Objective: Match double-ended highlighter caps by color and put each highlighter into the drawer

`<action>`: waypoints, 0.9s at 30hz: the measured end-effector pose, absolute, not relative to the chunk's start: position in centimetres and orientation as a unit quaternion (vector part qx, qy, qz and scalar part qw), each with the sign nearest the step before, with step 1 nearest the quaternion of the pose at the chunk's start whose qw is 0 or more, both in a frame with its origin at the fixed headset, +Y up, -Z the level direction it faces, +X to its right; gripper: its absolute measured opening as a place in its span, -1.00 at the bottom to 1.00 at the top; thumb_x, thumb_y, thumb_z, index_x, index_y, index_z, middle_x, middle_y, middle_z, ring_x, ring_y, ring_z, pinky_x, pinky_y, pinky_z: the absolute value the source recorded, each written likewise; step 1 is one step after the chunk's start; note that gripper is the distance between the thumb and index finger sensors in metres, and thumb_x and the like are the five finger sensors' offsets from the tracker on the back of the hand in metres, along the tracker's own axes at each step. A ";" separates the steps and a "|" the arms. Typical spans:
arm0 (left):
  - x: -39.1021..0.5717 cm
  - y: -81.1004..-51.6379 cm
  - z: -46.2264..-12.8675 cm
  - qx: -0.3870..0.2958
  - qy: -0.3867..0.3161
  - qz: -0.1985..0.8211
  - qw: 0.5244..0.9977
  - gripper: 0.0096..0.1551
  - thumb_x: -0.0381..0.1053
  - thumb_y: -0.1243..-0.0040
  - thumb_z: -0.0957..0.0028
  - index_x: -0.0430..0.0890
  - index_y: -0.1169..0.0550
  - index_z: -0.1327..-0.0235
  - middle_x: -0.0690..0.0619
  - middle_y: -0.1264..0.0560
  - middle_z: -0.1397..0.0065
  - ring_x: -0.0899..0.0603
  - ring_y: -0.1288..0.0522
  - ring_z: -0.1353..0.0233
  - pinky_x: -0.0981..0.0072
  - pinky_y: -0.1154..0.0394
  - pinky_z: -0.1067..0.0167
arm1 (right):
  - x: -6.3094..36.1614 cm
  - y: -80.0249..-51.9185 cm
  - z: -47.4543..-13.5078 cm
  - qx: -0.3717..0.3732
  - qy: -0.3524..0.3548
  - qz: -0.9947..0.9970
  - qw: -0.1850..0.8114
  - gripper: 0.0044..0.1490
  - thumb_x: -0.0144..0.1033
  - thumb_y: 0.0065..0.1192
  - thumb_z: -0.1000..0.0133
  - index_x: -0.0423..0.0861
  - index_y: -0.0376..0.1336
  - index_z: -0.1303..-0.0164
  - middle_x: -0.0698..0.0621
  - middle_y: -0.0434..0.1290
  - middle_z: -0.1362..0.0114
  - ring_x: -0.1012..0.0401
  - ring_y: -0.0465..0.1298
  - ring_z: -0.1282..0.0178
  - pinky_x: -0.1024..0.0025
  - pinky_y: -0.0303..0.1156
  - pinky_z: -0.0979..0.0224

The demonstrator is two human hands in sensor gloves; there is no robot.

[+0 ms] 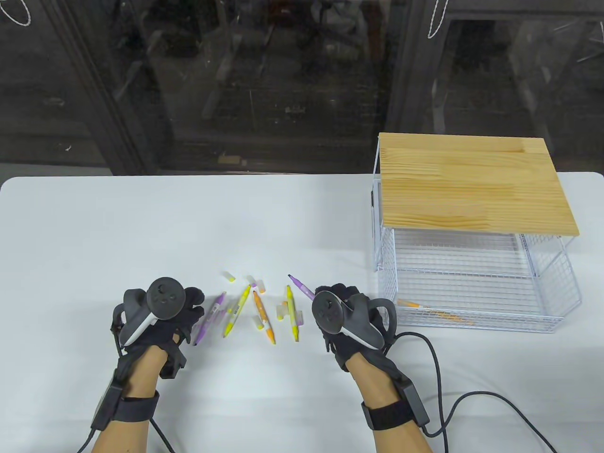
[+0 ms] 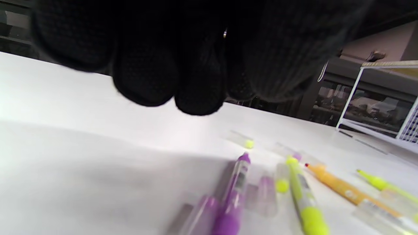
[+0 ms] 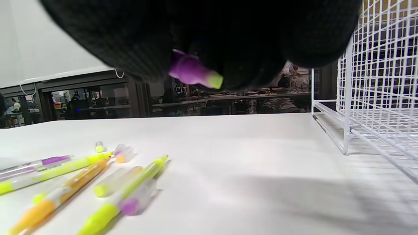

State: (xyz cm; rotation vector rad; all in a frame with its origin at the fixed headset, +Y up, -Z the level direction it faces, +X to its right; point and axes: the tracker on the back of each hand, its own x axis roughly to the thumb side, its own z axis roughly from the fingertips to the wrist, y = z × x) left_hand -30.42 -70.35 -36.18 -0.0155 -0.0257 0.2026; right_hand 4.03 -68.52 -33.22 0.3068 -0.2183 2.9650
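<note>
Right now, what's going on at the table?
A person in sensor gloves is sorting highlighters. The right hand holds a purple highlighter with its tip bare, lifted off the table. The left hand hovers over the loose pile, fingers curled, its grip empty as far as the left wrist view shows. Yellow, orange and purple highlighters and loose caps lie on the white table. One orange highlighter already lies in the open wire drawer.

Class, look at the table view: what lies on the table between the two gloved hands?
Loose highlighters in purple, yellow and orange, with scattered caps, lie between the left hand and right hand.
</note>
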 end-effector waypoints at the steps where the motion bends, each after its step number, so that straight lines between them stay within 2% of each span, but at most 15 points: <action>1: -30.4 -70.6 -36.3 -0.012 -0.011 0.097 0.995 -0.47 0.12 -0.48 0.24 0.10 -0.74 -0.05 0.07 -0.76 -0.10 -0.24 -0.69 -0.05 -0.17 -0.60 0.04 | 4.0 -68.5 -33.2 0.103 -0.072 0.989 0.076 -0.37 -0.11 0.48 0.04 -0.06 0.41 -0.22 -0.03 0.60 -0.19 0.00 0.59 -0.04 0.08 0.53 -0.10; 9: -30.2 -72.4 -37.1 -0.063 0.009 0.042 0.997 -0.51 0.13 -0.50 0.26 0.10 -0.76 0.02 0.09 -0.76 -0.02 -0.21 -0.69 -0.01 -0.11 -0.62 0.07 | 4.0 -68.6 -33.2 0.108 -0.067 0.989 0.077 -0.38 -0.10 0.48 0.04 -0.05 0.41 -0.22 -0.02 0.59 -0.19 0.00 0.60 -0.04 0.08 0.53 -0.10; 18: -30.0 -73.8 -37.6 -0.112 0.033 0.002 0.993 -0.50 0.16 -0.49 0.26 0.10 -0.76 0.02 0.09 -0.75 -0.03 -0.21 -0.68 -0.02 -0.09 -0.62 0.07 | 4.0 -68.8 -33.2 0.110 -0.056 0.990 0.072 -0.37 -0.09 0.48 0.04 -0.04 0.41 -0.22 -0.01 0.59 -0.19 0.01 0.59 -0.05 0.07 0.53 -0.11; 27: -30.0 -73.6 -37.5 -0.117 0.048 0.001 0.992 -0.52 0.15 -0.48 0.24 0.09 -0.76 0.03 0.09 -0.75 -0.03 -0.22 -0.68 -0.02 -0.10 -0.62 0.07 | 3.9 -68.8 -33.2 0.109 -0.052 0.990 0.069 -0.37 -0.08 0.48 0.05 -0.04 0.41 -0.22 -0.01 0.59 -0.19 0.01 0.59 -0.05 0.07 0.53 -0.11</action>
